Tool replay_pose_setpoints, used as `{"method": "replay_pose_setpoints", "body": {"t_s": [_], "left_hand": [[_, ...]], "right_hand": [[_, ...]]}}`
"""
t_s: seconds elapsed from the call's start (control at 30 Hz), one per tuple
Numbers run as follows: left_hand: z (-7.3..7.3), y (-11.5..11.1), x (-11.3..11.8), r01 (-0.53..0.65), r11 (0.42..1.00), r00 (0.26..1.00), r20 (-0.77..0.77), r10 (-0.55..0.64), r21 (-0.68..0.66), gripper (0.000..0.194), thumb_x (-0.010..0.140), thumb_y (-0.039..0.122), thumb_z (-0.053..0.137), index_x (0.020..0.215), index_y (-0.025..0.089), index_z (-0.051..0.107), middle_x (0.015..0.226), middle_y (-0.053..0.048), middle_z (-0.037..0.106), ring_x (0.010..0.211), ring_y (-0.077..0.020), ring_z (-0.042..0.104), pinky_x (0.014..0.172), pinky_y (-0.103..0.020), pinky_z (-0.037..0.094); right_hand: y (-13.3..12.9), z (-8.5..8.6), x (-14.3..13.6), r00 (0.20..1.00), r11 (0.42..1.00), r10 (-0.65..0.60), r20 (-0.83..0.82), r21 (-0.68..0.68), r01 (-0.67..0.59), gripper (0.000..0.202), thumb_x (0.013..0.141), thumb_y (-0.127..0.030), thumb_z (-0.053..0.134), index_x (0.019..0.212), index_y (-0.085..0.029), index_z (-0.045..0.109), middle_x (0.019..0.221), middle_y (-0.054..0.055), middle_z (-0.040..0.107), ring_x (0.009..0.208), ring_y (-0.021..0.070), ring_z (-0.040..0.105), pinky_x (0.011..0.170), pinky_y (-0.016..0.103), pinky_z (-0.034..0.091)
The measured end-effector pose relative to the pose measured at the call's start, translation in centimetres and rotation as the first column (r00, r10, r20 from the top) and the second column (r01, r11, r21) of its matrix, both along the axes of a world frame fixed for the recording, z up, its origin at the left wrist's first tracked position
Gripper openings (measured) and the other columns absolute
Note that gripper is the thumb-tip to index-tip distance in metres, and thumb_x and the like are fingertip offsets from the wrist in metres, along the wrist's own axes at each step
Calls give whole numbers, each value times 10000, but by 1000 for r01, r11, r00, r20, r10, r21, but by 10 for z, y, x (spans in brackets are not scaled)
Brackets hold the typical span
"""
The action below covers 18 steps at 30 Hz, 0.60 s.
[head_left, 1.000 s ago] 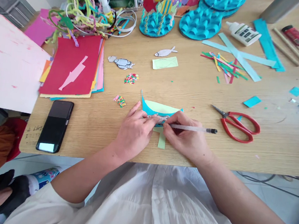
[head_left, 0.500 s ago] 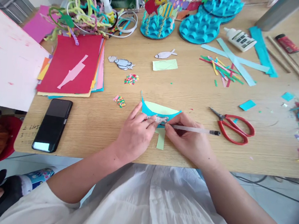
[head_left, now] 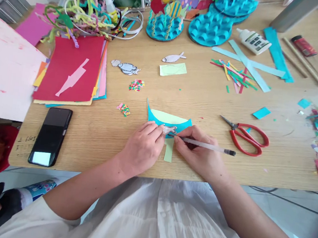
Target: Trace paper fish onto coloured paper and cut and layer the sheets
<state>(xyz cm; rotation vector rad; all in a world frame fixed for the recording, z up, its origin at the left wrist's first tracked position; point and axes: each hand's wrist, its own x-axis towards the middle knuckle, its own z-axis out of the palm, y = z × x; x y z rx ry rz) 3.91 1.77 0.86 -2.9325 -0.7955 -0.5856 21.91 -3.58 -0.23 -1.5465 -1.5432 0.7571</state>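
On a piece of blue paper [head_left: 155, 117] at the table's near side lies a small white paper fish cutout [head_left: 170, 129]. My left hand [head_left: 144, 144] rests there with its fingers close together, pinning the fish to the blue paper and covering part of it. Between thumb and fingers, my right hand [head_left: 201, 151] grips a pen [head_left: 210, 145] whose tip is at the fish's lower edge. Pale green paper [head_left: 171, 116] shows behind the blue piece, and a green strip [head_left: 169, 151] sticks out below it. Red-handled scissors [head_left: 248, 137] lie to the right of my right hand.
A phone [head_left: 50, 136] and a stack of coloured paper [head_left: 82, 86] are at left. Paper confetti [head_left: 136, 85], more fish cutouts [head_left: 174, 57] and paper strips [head_left: 246, 78] lie farther back. A glue bottle [head_left: 254, 42] and blue discs [head_left: 210, 30] are behind them.
The pen's back end has swung lower, toward me. My left forefinger, stretched forward before, has drawn in beside the other fingers. The whole view has shifted slightly.
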Motion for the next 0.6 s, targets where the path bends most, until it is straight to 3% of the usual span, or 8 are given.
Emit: {"method": "replay_pose_setpoints", "body": {"t_s": [0.2,0.6], "left_hand": [[1,2,1,17,1000,999,-50,-19,-24,225,926,66,439,913,94,662,964,-122,694,936,-230,624,842,-376,522],[-2,4,-1,119,990,993,-18,-121,-69,241,934,49,436,1013,31,663,1132,-145,686,1076,-237,617,942,-357,533]], "right_hand": [[2,2,0,1000,1000,0,20,31,0,70,837,-179,609,788,-203,564,711,-23,628,556,90,531,525,218,419],[3,4,-1,1000,1000,-4,-3,-17,4,51,843,-173,591,798,-194,577,680,-32,617,520,79,490,504,215,394]]}}
